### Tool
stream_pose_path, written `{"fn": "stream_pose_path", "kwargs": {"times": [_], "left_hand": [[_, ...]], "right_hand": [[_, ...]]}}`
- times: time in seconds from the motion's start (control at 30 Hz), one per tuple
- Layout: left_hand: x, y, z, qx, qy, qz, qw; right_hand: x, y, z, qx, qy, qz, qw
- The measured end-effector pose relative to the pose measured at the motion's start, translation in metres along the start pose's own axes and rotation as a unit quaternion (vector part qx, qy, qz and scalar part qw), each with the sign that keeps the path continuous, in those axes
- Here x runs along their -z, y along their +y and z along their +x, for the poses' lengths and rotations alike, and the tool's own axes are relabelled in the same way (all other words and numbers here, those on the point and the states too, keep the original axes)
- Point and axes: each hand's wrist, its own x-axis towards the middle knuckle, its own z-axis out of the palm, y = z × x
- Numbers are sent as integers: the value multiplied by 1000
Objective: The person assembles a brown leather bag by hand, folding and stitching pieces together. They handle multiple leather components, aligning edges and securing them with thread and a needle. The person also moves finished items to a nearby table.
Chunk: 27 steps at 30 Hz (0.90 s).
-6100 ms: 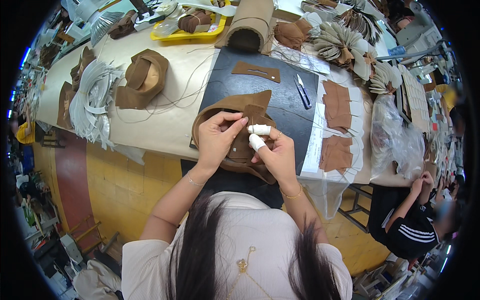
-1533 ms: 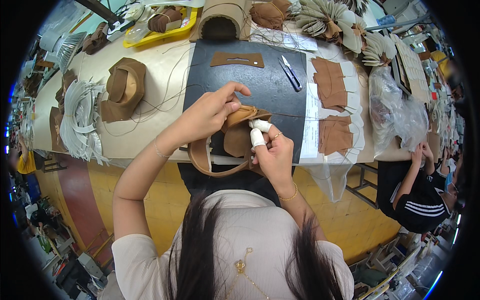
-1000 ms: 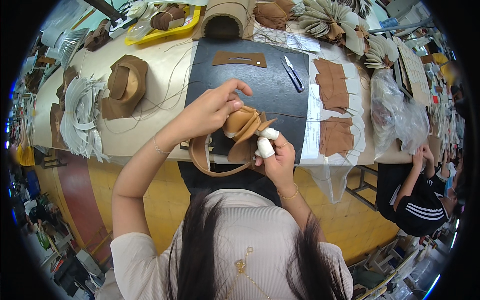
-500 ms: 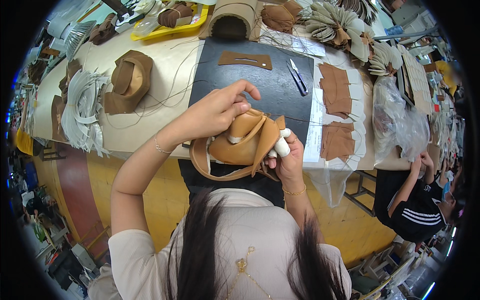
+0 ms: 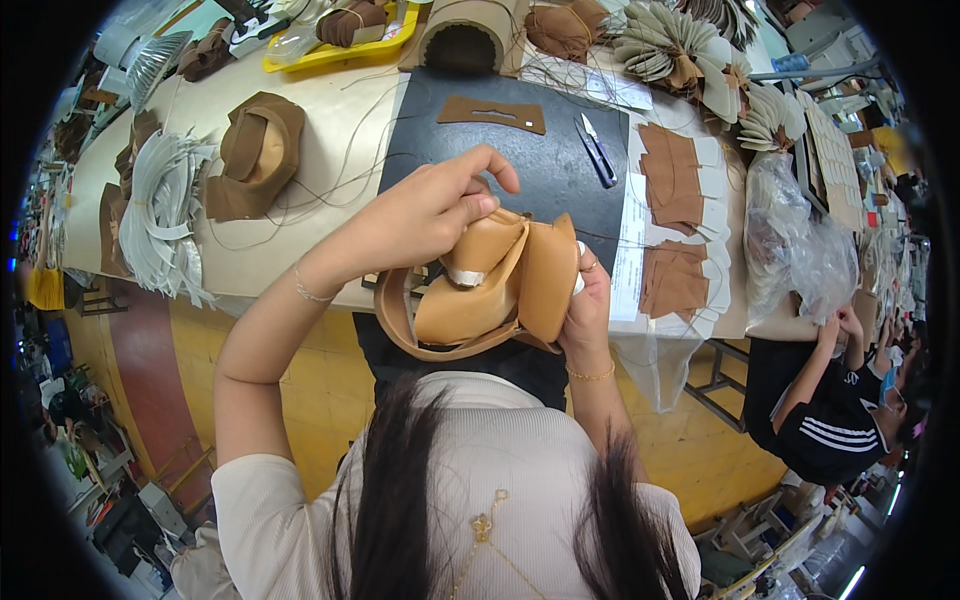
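Observation:
A tan leather bag (image 5: pixel 545 290), with a curved strap-like band along its left and lower side, is held up in front of my chest. My right hand (image 5: pixel 588 305) grips its right side; white covers show on some of its fingers, most of which are hidden behind the leather. At the bag's upper edge my left hand (image 5: pixel 440 210) is closed in a pinch, index finger bent. What sits between its fingertips is too small to make out. A whitish patch (image 5: pixel 463 277) shows on a folded part of the leather.
Beyond the bag lies a dark mat (image 5: pixel 450 140) bearing a brown slotted leather piece (image 5: pixel 492 114) and thread snips (image 5: pixel 597 150). Stacked brown pieces (image 5: pixel 672 180) are to the right, another brown bag part (image 5: pixel 255 155) to the left. A co-worker (image 5: pixel 825 410) sits at far right.
The bag has turned, so its right panel faces me more broadly. My right fingers have slipped further behind it. My left hand has stayed at the upper edge, slightly shifted.

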Motion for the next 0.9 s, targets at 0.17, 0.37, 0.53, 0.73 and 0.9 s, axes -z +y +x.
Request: {"fn": "stream_pose_path", "kwargs": {"times": [0.17,0.37,0.53,0.73,0.9], "left_hand": [[3,-1,1,3,-6,-9,1000],[4,-2,3,-11,1,4,1000],[4,-1,3,-25,29,77,996],[6,-5,8,-59,64,172,981],[15,-17,12,-57,110,235,964]], "right_hand": [[3,-1,6,-6,-45,49,998],[3,2,7,-12,-17,33,999],[3,2,8,-16,-15,14,1000],[7,0,8,-57,-29,-5,998],[9,0,5,-62,-23,-30,997]]}}
